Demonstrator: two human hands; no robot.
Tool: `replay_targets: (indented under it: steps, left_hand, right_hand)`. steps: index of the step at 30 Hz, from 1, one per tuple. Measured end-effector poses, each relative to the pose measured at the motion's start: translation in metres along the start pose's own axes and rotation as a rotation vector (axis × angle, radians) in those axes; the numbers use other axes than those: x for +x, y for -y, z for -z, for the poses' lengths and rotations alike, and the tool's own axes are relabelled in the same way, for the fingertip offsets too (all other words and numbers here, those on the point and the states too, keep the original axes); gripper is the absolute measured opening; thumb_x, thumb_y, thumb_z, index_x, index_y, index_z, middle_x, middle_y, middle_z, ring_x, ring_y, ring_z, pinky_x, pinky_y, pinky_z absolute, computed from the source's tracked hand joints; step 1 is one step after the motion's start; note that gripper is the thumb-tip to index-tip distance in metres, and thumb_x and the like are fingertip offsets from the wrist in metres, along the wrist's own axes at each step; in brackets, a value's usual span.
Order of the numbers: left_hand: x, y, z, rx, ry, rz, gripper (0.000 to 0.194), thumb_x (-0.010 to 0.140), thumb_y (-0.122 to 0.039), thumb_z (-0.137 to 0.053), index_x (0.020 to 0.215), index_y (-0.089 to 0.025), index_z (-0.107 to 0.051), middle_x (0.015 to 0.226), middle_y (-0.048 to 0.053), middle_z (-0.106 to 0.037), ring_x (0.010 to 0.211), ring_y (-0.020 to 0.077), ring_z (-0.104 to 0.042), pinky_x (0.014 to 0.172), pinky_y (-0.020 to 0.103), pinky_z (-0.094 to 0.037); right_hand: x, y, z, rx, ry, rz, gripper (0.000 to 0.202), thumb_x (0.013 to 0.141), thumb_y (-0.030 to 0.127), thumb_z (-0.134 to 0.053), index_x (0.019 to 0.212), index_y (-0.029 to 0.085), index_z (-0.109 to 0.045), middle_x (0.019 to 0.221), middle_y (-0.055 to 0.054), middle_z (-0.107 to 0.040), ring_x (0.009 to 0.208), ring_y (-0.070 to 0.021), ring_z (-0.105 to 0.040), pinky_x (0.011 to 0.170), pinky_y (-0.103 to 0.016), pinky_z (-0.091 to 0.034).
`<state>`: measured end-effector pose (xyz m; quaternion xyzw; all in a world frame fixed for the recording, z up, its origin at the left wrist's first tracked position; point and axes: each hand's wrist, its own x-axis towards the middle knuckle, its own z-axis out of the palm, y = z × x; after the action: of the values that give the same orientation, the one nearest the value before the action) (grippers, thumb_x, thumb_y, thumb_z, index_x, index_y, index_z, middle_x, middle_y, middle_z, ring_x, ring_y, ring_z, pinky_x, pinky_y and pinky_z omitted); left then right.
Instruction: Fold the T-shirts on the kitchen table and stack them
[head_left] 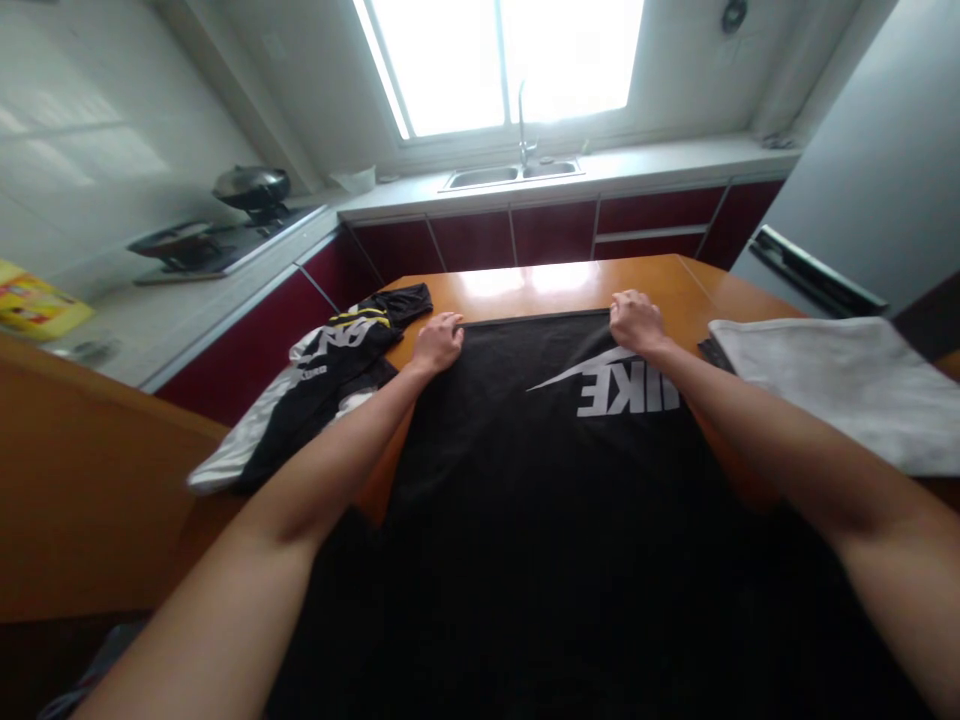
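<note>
A black Nike garment [517, 430] lies spread over the table, with a white swoosh and upside-down lettering near its far right corner. At the far left corner of the cloth, my left hand [439, 342] has its fingers curled over the edge. My right hand [636, 322] grips the far right corner, just above the print. The far edge runs fairly straight between both hands. Toward me the dark cloth blends into shadow, so its near end cannot be made out.
Black and white clothes [315, 385] lie heaped on the wooden table [525, 285] at left. A folded light grey cloth [832, 375] lies at right. Beyond are a sink [484, 177], a wok [251, 185] on the stove and a yellow package [37, 300]. A fridge [862, 170] stands at right.
</note>
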<state>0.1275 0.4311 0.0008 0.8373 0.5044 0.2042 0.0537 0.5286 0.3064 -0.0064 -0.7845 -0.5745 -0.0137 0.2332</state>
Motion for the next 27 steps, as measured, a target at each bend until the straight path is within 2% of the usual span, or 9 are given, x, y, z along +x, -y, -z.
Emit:
replay_targets:
  steps: [3, 7, 10, 14, 16, 18, 21, 24, 27]
  left_hand:
    - [-0.008, -0.006, -0.008, 0.068, 0.198, 0.058, 0.060, 0.100, -0.051, -0.042, 0.150, -0.019, -0.047, 0.163, 0.016, -0.033, 0.152, 0.0366, -0.023, 0.121, 0.060, -0.016]
    - [-0.008, -0.005, -0.007, 0.132, 0.263, 0.107, 0.068, 0.101, -0.060, -0.031, 0.158, -0.023, -0.036, 0.168, 0.013, -0.022, 0.155, 0.0342, -0.016, 0.121, 0.062, -0.013]
    - [-0.008, -0.013, 0.000, 0.170, 0.268, 0.119, 0.069, 0.101, -0.061, -0.029, 0.159, -0.024, -0.033, 0.168, 0.011, -0.021, 0.156, 0.0309, -0.015, 0.123, 0.059, -0.014]
    - [-0.023, -0.033, 0.004, 0.189, 0.171, 0.059, 0.068, 0.102, -0.060, -0.027, 0.159, -0.022, -0.032, 0.168, 0.011, -0.022, 0.156, 0.0293, -0.015, 0.123, 0.057, -0.014]
    - [-0.031, -0.042, 0.001, 0.188, 0.202, 0.030, 0.068, 0.102, -0.061, -0.027, 0.159, -0.024, -0.032, 0.168, 0.010, -0.021, 0.156, 0.0303, -0.014, 0.123, 0.058, -0.014]
    - [-0.035, -0.047, -0.002, 0.187, 0.263, 0.040, 0.069, 0.101, -0.063, -0.027, 0.159, -0.026, -0.032, 0.169, 0.010, -0.019, 0.156, 0.0319, -0.014, 0.123, 0.059, -0.013]
    - [-0.032, -0.050, -0.002, 0.176, 0.311, 0.061, 0.070, 0.102, -0.063, -0.028, 0.160, -0.025, -0.031, 0.169, 0.010, -0.018, 0.156, 0.0328, -0.014, 0.123, 0.059, -0.012]
    - [-0.032, -0.055, 0.007, 0.152, 0.250, 0.017, 0.065, 0.103, -0.057, -0.029, 0.159, -0.022, -0.034, 0.168, 0.010, -0.023, 0.156, 0.0302, -0.016, 0.124, 0.056, -0.015]
    - [-0.049, -0.065, 0.014, 0.140, 0.119, -0.039, 0.061, 0.105, -0.052, -0.032, 0.157, -0.020, -0.038, 0.165, 0.011, -0.030, 0.155, 0.0290, -0.020, 0.124, 0.053, -0.020]
  right_hand:
    - [-0.011, 0.003, -0.008, -0.071, 0.196, -0.018, 0.067, 0.103, 0.053, -0.025, 0.153, 0.011, -0.038, 0.163, -0.020, -0.031, 0.150, -0.0348, -0.024, 0.121, -0.060, -0.015]
    - [-0.006, -0.010, -0.008, -0.120, 0.307, -0.064, 0.081, 0.101, 0.064, -0.015, 0.160, 0.009, -0.022, 0.168, -0.019, -0.017, 0.155, -0.0307, -0.011, 0.122, -0.061, -0.009]
    - [-0.006, -0.007, -0.002, -0.146, 0.267, -0.057, 0.079, 0.102, 0.059, -0.014, 0.159, 0.006, -0.024, 0.167, -0.020, -0.019, 0.155, -0.0296, -0.013, 0.122, -0.060, -0.009]
    - [-0.037, 0.023, 0.003, -0.130, 0.040, 0.036, 0.069, 0.105, 0.048, -0.016, 0.155, 0.004, -0.035, 0.165, -0.021, -0.024, 0.154, -0.0299, -0.018, 0.122, -0.059, -0.008]
    - [-0.061, 0.043, -0.001, -0.083, 0.064, 0.118, 0.067, 0.105, 0.048, -0.020, 0.155, 0.008, -0.036, 0.166, -0.019, -0.025, 0.154, -0.0297, -0.016, 0.122, -0.059, -0.012]
    - [-0.082, 0.058, -0.006, -0.063, 0.158, 0.176, 0.067, 0.104, 0.051, -0.026, 0.156, 0.011, -0.035, 0.166, -0.017, -0.024, 0.155, -0.0296, -0.017, 0.122, -0.058, -0.014]
    - [-0.098, 0.069, -0.009, -0.064, 0.259, 0.204, 0.067, 0.103, 0.052, -0.032, 0.156, 0.011, -0.037, 0.166, -0.018, -0.026, 0.154, -0.0299, -0.020, 0.122, -0.057, -0.015]
    - [-0.101, 0.073, 0.000, -0.037, 0.235, 0.196, 0.062, 0.104, 0.047, -0.033, 0.153, 0.011, -0.041, 0.164, -0.018, -0.030, 0.153, -0.0289, -0.023, 0.122, -0.054, -0.018]
    - [-0.114, 0.079, 0.016, -0.001, 0.152, 0.216, 0.056, 0.104, 0.041, -0.033, 0.151, 0.012, -0.045, 0.163, -0.016, -0.034, 0.153, -0.0272, -0.025, 0.122, -0.052, -0.020]
